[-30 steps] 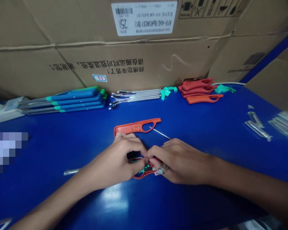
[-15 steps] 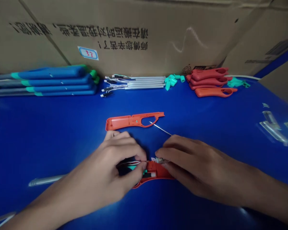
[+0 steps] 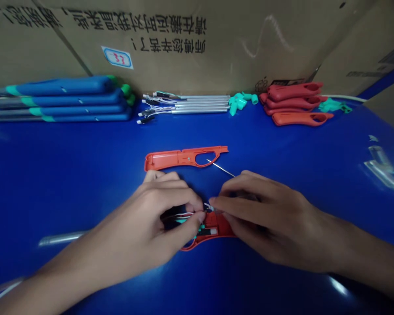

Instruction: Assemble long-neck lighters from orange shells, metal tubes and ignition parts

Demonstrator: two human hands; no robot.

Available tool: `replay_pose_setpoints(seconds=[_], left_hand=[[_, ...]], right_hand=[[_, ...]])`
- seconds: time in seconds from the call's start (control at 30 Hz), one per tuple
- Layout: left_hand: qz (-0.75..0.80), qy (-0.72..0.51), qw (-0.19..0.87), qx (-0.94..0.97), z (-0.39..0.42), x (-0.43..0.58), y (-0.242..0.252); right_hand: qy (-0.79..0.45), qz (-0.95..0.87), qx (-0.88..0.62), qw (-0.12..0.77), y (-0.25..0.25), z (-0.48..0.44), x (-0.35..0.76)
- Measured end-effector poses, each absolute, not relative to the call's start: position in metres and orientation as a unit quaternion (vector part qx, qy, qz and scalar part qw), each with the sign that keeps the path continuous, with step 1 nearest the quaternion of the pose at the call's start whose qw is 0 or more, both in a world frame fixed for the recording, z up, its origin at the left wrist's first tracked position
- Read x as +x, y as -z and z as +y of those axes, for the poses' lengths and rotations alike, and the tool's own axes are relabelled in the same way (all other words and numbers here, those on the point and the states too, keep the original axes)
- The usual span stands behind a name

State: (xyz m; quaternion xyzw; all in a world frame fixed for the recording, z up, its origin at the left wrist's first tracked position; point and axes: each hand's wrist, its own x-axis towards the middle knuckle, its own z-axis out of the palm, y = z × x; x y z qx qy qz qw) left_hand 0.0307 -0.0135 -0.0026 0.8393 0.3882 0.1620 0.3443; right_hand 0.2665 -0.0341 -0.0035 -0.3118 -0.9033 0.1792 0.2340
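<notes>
Left hand (image 3: 144, 218) at lower centre of the frame, fingers (image 3: 184, 197) curled over colored wires (image 3: 184, 215), right hand (image 3: 265, 218) with fingertips (image 3: 216, 204) pinching the wire ends, above an orange plastic housing (image 3: 219, 228) on the blue table (image 3: 85, 175), matching housing half (image 3: 184, 157) just above the hands

The bench top (image 3: 85, 175) is showing glossy deep blue, the plastic shell (image 3: 180, 158) is showing orange-red, the stacked handles (image 3: 62, 87) are showing blue with teal bands, the small connectors (image 3: 238, 103) are showing teal, the wires (image 3: 184, 215) are showing red and white, and the cardboard box (image 3: 170, 74) is showing tan with black print.
</notes>
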Motion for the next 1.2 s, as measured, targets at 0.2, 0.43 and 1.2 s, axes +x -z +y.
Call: replay_pose_setpoints(seconds=[0.2, 0.43, 1.2], left_hand=[[0.387, -0.165, 0.340, 0.841, -0.0143, 0.0302, 0.0031], [0.374, -0.174, 0.343, 0.844, -0.0132, 0.0323, 0.0011], [0.375, -0.171, 0.349, 0.842, -0.0150, 0.0308, 0.0005]], right_hand=[[-0.212, -0.886, -0.325, 0.253, 0.0065, -0.0321, 0.2648], [-0.233, -0.882, -0.321, 0.254, -0.0002, -0.0330, 0.2668], [-0.088, -0.920, -0.336, 0.180, -0.0005, -0.0329, 0.2648]])
